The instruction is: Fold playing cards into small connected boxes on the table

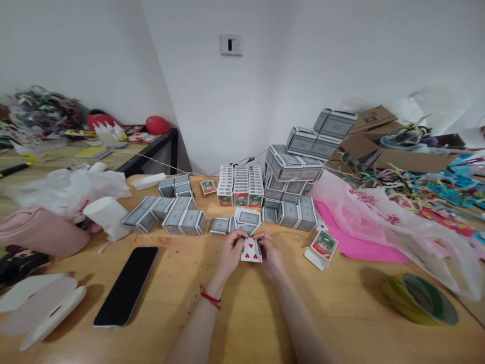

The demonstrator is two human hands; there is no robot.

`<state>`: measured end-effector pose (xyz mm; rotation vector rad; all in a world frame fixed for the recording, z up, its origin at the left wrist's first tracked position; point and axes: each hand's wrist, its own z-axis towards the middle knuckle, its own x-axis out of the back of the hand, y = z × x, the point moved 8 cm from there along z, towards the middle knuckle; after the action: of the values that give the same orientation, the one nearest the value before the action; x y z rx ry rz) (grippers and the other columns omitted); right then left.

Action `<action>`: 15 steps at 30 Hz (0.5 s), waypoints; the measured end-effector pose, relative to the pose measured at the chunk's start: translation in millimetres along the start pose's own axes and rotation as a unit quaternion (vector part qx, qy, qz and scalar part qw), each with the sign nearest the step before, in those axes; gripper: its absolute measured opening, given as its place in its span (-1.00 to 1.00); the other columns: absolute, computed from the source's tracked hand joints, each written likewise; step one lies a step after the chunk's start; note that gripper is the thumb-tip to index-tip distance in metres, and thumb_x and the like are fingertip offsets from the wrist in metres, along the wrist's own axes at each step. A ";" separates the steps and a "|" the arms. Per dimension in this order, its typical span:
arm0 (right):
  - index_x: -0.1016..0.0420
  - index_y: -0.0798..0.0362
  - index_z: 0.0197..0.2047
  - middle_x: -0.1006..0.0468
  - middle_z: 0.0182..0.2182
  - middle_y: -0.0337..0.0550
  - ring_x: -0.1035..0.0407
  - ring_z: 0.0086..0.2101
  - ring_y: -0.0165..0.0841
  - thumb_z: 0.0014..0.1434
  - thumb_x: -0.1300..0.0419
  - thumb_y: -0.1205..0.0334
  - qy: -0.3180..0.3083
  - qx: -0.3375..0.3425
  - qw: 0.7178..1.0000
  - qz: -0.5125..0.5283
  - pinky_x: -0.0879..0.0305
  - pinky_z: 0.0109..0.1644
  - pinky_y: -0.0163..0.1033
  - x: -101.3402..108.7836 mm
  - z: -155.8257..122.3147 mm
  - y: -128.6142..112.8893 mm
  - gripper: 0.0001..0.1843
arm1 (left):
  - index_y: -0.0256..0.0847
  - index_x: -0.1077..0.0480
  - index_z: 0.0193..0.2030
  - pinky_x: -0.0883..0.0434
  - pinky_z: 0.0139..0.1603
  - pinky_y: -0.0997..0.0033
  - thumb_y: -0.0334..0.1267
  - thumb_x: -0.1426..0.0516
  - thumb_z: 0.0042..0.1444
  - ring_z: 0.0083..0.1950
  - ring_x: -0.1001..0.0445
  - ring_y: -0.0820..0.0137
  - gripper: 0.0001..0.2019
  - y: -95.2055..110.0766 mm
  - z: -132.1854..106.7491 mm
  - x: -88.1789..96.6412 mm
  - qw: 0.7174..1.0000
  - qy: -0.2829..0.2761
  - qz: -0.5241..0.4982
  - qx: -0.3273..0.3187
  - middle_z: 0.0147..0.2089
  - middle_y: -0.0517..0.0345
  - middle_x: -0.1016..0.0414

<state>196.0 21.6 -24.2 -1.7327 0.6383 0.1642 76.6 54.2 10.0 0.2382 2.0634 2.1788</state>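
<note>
Both my hands meet at the middle of the wooden table (242, 313) and hold a small stack of playing cards (251, 250); the top card shows red hearts. My left hand (230, 253), with a red string on its wrist, grips the stack's left side. My right hand (270, 255) grips its right side. Just beyond my fingers lie loose cards with grey patterned backs (247, 218). An open red-and-green card box (323, 246) lies right of my right hand.
Grey card cartons (185, 221) and a taller pile (293, 167) stand behind, with rows of small card packs (240, 186). A black phone (127, 285) lies at left, a tape roll (420, 299) at right. Pink plastic bag (382, 222), white bags and craft clutter surround.
</note>
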 end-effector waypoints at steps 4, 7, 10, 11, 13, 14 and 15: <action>-0.37 0.01 -0.45 -0.42 -0.60 -0.30 -0.31 -0.57 -0.40 -0.07 -0.06 0.08 -0.021 -0.049 0.999 0.008 -0.23 -0.51 -0.32 -4.2 0.3 9.7 -0.80 | -0.22 -0.41 -0.36 -0.23 -0.50 0.55 -0.37 -0.02 -0.07 -0.49 -0.30 0.48 -0.84 -8.8 3.0 7.7 0.999 -0.029 0.013 0.036 -0.46 0.21 -0.40; -0.33 0.02 -0.45 -0.43 -0.61 -0.34 -0.33 -0.58 -0.42 -0.09 -0.19 0.05 -0.035 -0.066 0.997 0.012 -0.28 -0.48 -0.31 -8.3 -0.9 13.6 -0.78 | -0.23 -0.42 -0.32 -0.23 -0.53 0.56 -0.33 -0.04 -0.04 -0.52 -0.31 0.49 -0.83 -12.4 3.0 11.3 0.997 -0.054 0.003 0.053 -0.46 0.20 -0.42; -0.36 0.05 -0.43 -0.47 -0.59 -0.29 -0.38 -0.56 -0.40 -0.17 -0.32 0.13 -0.077 -0.088 0.993 0.010 -0.33 -0.43 -0.27 -13.7 -5.2 13.4 -0.73 | -0.23 -0.43 -0.33 -0.30 -0.44 0.52 -0.32 -0.05 -0.03 -0.44 -0.38 0.45 -0.84 -7.3 2.4 12.9 0.997 -0.064 0.000 0.035 -0.39 0.15 -0.48; -0.38 0.08 -0.41 -0.49 -0.57 -0.24 -0.41 -0.54 -0.37 -0.16 -0.33 0.13 -0.102 -0.100 0.990 0.010 -0.34 -0.41 -0.24 -16.2 -7.5 13.3 -0.72 | -0.23 -0.43 -0.35 -0.33 -0.38 0.49 -0.33 -0.04 -0.02 -0.38 -0.41 0.43 -0.85 -4.5 2.1 12.0 0.997 -0.069 -0.004 0.025 -0.36 0.14 -0.49; -0.42 0.10 -0.35 -0.54 -0.50 -0.16 -0.46 -0.47 -0.32 -0.13 -0.33 0.11 -0.171 -0.134 0.976 0.014 -0.37 -0.36 -0.21 -23.4 -13.9 14.1 -0.70 | -0.22 -0.42 -0.38 -0.36 -0.24 0.43 -0.34 -0.03 -0.02 -0.27 -0.44 0.38 -0.86 0.1 1.1 8.0 0.996 -0.085 -0.016 0.009 -0.31 0.12 -0.50; -0.43 0.11 -0.34 -0.55 -0.48 -0.13 -0.47 -0.44 -0.30 -0.12 -0.32 0.10 -0.196 -0.147 0.969 0.014 -0.38 -0.34 -0.20 -25.3 -16.9 14.3 -0.68 | -0.22 -0.42 -0.39 -0.36 -0.20 0.41 -0.35 -0.03 -0.02 -0.24 -0.44 0.37 -0.86 1.4 0.7 6.0 0.996 -0.091 -0.020 0.005 -0.30 0.12 -0.51; -0.44 0.12 -0.33 -0.56 -0.46 -0.11 -0.48 -0.42 -0.29 -0.11 -0.32 0.08 -0.216 -0.159 0.963 0.014 -0.39 -0.33 -0.19 -26.6 -19.4 14.9 -0.67 | -0.22 -0.42 -0.40 -0.37 -0.18 0.40 -0.36 -0.03 -0.02 -0.23 -0.45 0.37 -0.85 1.9 0.3 4.5 0.995 -0.094 -0.022 0.005 -0.30 0.12 -0.51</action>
<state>161.9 10.3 -20.2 -1.9110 0.3246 0.6760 72.3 55.3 12.0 0.3796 1.9581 2.0359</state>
